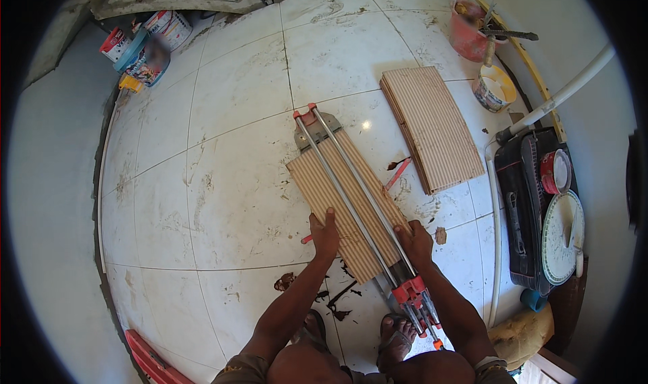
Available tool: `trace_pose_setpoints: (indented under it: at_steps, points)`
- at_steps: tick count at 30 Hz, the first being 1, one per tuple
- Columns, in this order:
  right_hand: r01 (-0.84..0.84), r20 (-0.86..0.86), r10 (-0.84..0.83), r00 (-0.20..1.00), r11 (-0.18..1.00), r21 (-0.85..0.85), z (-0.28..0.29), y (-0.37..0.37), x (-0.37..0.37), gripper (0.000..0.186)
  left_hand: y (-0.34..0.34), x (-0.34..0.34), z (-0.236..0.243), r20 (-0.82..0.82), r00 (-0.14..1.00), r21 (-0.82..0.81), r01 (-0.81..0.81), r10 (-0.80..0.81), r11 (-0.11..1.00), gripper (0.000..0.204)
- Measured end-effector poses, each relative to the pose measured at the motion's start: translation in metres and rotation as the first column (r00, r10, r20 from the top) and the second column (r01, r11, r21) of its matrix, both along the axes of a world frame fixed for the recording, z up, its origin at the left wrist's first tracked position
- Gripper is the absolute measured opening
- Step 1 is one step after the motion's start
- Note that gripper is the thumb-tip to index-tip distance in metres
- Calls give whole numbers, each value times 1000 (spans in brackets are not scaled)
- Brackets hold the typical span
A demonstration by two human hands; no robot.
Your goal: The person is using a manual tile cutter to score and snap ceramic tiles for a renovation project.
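Note:
A manual tile cutter (349,194) with two steel rails and red end fittings lies diagonally before me. A ribbed beige tile (310,181) rests on its bed beneath the rails. My left hand (325,234) grips the tile's left edge, thumb on the ribbed face and fingers curled over the side. My right hand (416,242) holds the tile's right edge beside the right rail, near the cutter's red carriage (409,291). A stack of similar tiles (432,131) lies to the upper right. A red bar (398,173) shows beside the cutter.
Paint buckets (141,61) stand at the back left, a pink bucket with tools (470,33) and a yellow tub (493,90) at the back right. A black case (520,242) with a round plate and white pipes line the right wall. My feet are below the cutter.

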State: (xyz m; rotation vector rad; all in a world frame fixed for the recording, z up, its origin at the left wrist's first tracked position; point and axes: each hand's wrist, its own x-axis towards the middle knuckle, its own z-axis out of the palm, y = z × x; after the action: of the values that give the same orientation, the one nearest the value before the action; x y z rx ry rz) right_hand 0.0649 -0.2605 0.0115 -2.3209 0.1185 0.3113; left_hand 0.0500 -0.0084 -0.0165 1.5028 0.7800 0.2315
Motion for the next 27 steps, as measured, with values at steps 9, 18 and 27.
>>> trace_pose_setpoints:
  at_steps: [9, 18, 27]
  points:
    - [23, 35, -20, 999, 996, -82, 1, 5, 10, 52, 31, 32, 22, -296, 915, 2, 289, -275, 957, 50]
    - [-35, 51, 43, 998, 988, -150, -4, 7, 16, 52, 56, 45, 47, -570, 737, 46, 470, -363, 881, 60]
    - [13, 103, 7, 995, 981, -193, -13, 5, 22, 52, 67, 49, 22, -161, 922, -224, 314, -352, 923, 48]
